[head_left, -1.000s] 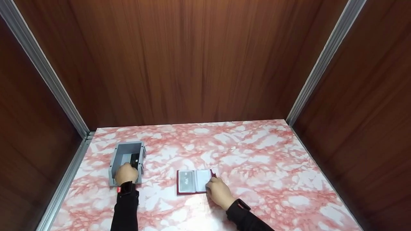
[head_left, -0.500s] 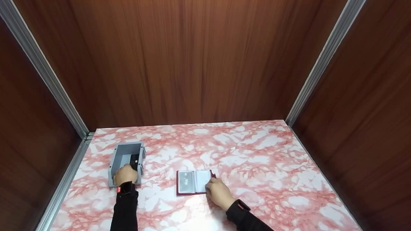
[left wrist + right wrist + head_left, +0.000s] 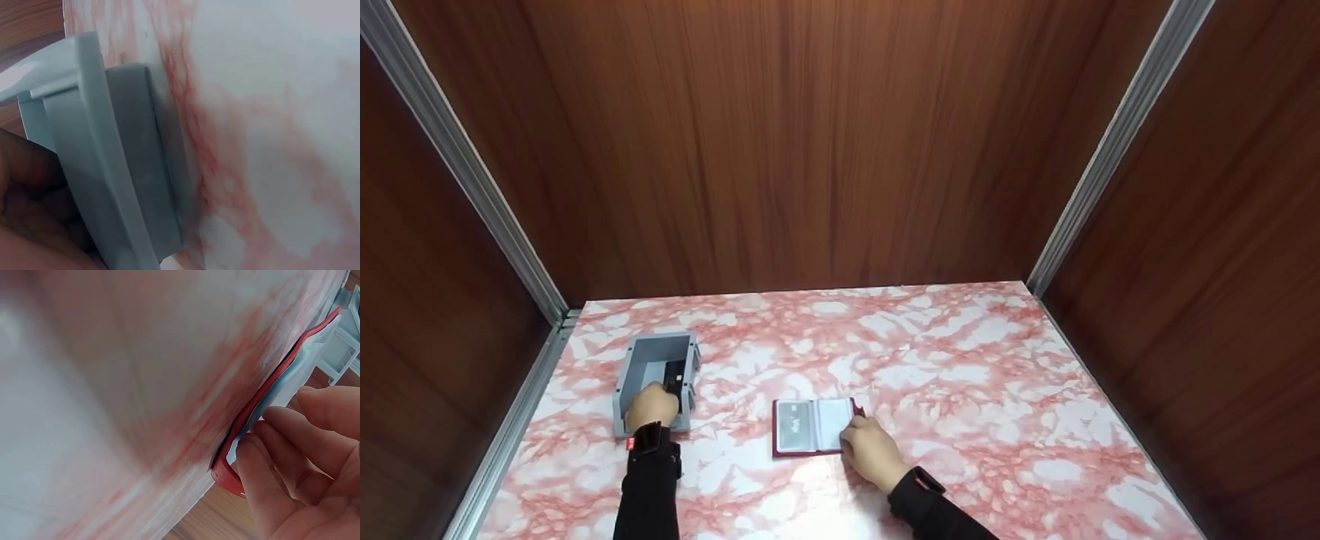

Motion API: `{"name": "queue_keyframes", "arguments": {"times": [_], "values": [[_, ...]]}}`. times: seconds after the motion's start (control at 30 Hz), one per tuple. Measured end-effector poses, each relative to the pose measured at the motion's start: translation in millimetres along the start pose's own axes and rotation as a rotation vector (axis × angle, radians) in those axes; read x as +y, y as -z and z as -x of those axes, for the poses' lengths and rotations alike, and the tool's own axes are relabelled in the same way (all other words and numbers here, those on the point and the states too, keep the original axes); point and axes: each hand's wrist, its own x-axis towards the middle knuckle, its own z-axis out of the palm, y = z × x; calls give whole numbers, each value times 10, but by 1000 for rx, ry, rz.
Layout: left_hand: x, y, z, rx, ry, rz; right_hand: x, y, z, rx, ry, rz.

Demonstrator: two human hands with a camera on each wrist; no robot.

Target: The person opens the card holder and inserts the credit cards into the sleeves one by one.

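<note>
My left hand (image 3: pixel 652 406) reaches down into a grey plastic bin (image 3: pixel 658 345) on the left of the table. In the left wrist view its fingers (image 3: pixel 34 208) are bent behind the bin's wall, and the tips are hidden. Beside them a black card (image 3: pixel 675 373) leans against the bin's right inner side. A red card holder (image 3: pixel 795 453) lies spread open mid-table, with a grey card in its left sleeve (image 3: pixel 795 426) and a pale right sleeve (image 3: pixel 832 424). My right hand (image 3: pixel 875 452) holds the right edge of that card holder, with bent fingers (image 3: pixel 253 467) against the cover and sleeve.
Pink-and-white marbled table (image 3: pixel 960 360) surrounds the bin and card holder. Brown wood-grain panels (image 3: pixel 795 150) stand at the back and sides, with metal profiles (image 3: pixel 502 210) at their corners.
My left hand has shifted slightly left and lower within the bin, its wrist turning a little. The right hand and card holder have stayed in place.
</note>
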Motion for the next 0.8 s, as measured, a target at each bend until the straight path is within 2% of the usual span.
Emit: {"name": "queue_keyframes", "arguments": {"times": [0.33,0.47,0.67,0.8], "values": [[28,55,34,12,8,48,-9,0,-1,33,18,11],[41,60,40,68,4,73,-11,7,1,28,13,9],[48,44,35,166,-63,108,-18,14,0,31,6,19],[53,24,33,215,-86,139,-30,19,-3,20,-8,8]]}}
